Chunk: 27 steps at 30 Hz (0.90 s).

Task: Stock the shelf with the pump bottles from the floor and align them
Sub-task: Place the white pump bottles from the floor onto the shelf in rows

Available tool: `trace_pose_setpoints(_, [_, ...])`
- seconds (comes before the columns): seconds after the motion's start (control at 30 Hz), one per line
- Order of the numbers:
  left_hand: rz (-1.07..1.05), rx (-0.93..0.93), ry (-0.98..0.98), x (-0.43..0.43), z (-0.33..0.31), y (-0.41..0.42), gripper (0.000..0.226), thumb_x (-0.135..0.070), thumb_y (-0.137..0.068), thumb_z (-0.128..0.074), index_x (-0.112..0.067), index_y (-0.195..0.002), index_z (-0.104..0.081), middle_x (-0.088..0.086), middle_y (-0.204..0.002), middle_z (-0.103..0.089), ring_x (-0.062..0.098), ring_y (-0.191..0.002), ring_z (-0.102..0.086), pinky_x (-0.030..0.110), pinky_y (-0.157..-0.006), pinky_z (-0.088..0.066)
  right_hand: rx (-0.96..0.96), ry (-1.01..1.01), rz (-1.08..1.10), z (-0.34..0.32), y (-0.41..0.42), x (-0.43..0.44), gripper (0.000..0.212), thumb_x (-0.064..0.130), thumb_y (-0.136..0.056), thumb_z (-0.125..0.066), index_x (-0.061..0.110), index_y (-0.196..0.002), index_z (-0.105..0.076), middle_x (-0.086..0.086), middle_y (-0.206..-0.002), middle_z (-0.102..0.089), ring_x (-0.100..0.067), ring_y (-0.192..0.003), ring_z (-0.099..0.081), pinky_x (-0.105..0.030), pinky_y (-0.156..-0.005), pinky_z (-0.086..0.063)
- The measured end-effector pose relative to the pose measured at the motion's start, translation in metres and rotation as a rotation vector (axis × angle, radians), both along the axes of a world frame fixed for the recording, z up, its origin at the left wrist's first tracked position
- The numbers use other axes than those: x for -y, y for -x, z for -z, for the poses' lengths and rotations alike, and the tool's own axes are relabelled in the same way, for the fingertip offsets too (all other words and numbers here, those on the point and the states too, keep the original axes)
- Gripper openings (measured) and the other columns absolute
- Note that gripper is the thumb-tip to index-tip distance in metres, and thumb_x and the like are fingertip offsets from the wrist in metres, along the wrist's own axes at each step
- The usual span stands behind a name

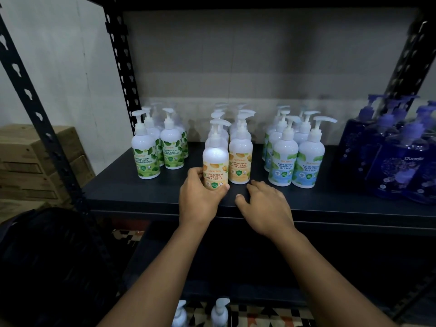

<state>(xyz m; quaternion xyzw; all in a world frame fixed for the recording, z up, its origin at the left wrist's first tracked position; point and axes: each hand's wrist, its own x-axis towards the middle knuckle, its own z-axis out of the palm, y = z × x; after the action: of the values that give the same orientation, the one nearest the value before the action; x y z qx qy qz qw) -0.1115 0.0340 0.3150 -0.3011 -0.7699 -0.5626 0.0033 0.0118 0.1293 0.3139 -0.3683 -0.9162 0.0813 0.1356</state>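
At the near edge of the shelf [141, 197], the left hand [200, 197] grasps an orange-label pump bottle [215, 161] beside its row while the right hand [264, 204] rests released; a careless push could topple neighbouring bottles [240, 159] behind.

Two bare forearms come up from the bottom of the frame, no sleeves showing anywhere along them. Left hand [200, 197] and right hand [265, 206] sit mid-frame, both without gloves, rings, watch or wristband. Nails are short and plain. No clothing shows at the lower edge either.
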Motion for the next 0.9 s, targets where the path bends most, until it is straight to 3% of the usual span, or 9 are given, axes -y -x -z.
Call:
trace_pose_setpoints(0.43, [-0.027,-0.011,0.019,-0.002,-0.001,-0.001,0.067,-0.036,-0.069,-0.090,-0.018,-0.123,-0.055,-0.004,-0.117,-0.069,0.012,-0.103,-0.067,0.034,-0.086,-0.057,-0.015,0.011,-0.008,-0.001,-0.001,0.001,0.062,0.050,-0.102,-0.033,0.012,-0.150,-0.044,-0.004,-0.160,-0.036,-0.021,-0.149,-0.027,-0.038,-0.121,-0.019])
trace_pose_setpoints(0.67, [0.053,-0.001,0.037,0.017,0.003,-0.006,0.090,-0.037,-0.069,-0.091,-0.013,-0.143,-0.045,0.000,-0.140,-0.057,0.013,-0.120,-0.059,0.023,-0.093,-0.047,-0.171,0.002,-0.045,0.006,-0.015,0.005,0.055,0.051,-0.100,-0.044,0.018,-0.142,-0.055,0.001,-0.153,-0.047,-0.017,-0.144,-0.036,-0.036,-0.118,-0.023])
trace_pose_setpoints(0.8, [0.068,-0.016,0.002,0.052,0.009,-0.021,0.076,-0.034,-0.078,-0.085,-0.017,-0.142,-0.048,-0.003,-0.140,-0.055,0.010,-0.123,-0.055,0.023,-0.098,-0.045,-0.260,0.044,-0.120,0.014,-0.037,0.017,0.047,0.047,-0.097,-0.054,0.025,-0.138,-0.059,0.006,-0.151,-0.048,-0.014,-0.146,-0.032,-0.035,-0.120,-0.014])
trace_pose_setpoints(0.9, [0.092,-0.004,-0.023,0.086,0.022,-0.040,0.058,-0.030,-0.083,-0.081,-0.022,-0.133,-0.053,-0.008,-0.133,-0.057,0.005,-0.116,-0.058,0.025,-0.095,-0.050,-0.407,0.097,-0.180,0.020,-0.060,0.034,0.034,0.040,-0.096,-0.060,0.026,-0.126,-0.067,0.009,-0.138,-0.058,-0.011,-0.139,-0.039,-0.035,-0.120,-0.022])
